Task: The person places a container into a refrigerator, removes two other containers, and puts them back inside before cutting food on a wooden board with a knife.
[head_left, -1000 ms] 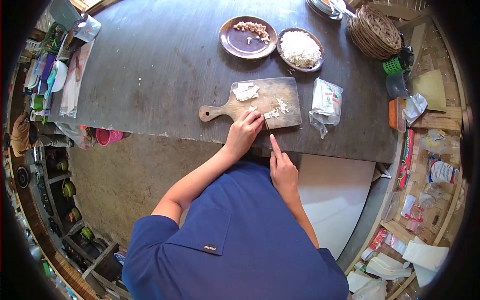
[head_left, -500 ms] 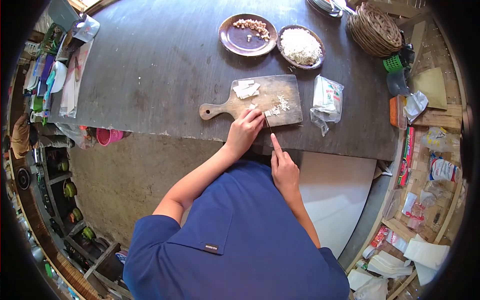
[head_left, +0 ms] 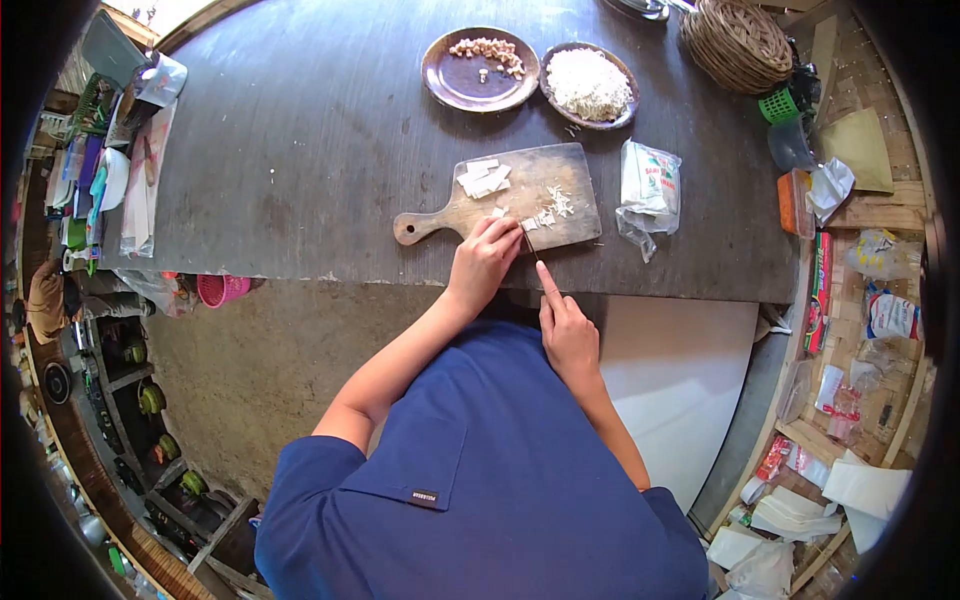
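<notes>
A wooden cutting board (head_left: 525, 170) with a handle lies near the table's front edge. My left hand (head_left: 482, 262) is closed at its lower edge, its fingertips pressed on a small white piece (head_left: 499, 212), mostly hidden beneath them. My right hand (head_left: 568, 335) grips a knife (head_left: 531, 244), index finger stretched along its back, the blade right beside my left fingertips. Flat white slices (head_left: 484, 179) are heaped at the board's upper left. Thin white strips (head_left: 559, 202) lie scattered to the right of the blade.
Beyond the board stand a brown plate (head_left: 470, 95) with small brown chunks and a bowl (head_left: 590, 123) of white shreds. A plastic packet (head_left: 650, 185) lies to the right. Stacked woven baskets (head_left: 738, 45) sit at the back right; a pink basket (head_left: 222, 289) is below the left table edge.
The whole view has shifted slightly, moving the board and plates a little left and up. My hands keep nearly the same pose, with the knife still at my left fingertips.
</notes>
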Available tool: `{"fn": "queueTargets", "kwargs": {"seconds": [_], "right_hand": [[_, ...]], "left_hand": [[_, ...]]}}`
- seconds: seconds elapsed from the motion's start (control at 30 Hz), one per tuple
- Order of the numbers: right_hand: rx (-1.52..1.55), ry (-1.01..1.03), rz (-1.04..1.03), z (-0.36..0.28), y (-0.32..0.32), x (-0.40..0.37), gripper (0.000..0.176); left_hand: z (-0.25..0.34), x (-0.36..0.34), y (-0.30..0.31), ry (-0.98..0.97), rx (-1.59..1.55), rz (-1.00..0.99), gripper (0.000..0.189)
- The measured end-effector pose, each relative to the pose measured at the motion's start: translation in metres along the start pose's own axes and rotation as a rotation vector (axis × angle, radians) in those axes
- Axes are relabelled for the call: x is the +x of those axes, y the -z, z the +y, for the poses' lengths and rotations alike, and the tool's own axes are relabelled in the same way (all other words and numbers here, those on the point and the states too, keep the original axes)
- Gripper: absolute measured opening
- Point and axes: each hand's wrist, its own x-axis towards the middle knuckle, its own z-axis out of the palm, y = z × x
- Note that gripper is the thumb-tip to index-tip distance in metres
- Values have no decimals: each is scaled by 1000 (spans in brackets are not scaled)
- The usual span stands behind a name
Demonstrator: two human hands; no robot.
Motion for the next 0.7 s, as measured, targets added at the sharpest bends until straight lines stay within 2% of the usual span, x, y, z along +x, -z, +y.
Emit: {"fn": "queueTargets", "kwargs": {"seconds": [0.23, 0.43, 0.7], "right_hand": [[47, 34, 57, -2, -8, 25, 60], [17, 31, 52, 3, -4, -1, 60], [47, 38, 59, -5, -5, 23, 60]], "left_hand": [[-2, -2, 1, -14, -24, -1, 19], [0, -1, 0, 31, -58, 19, 19], [-1, -1, 1, 9, -47, 32, 20]]}}
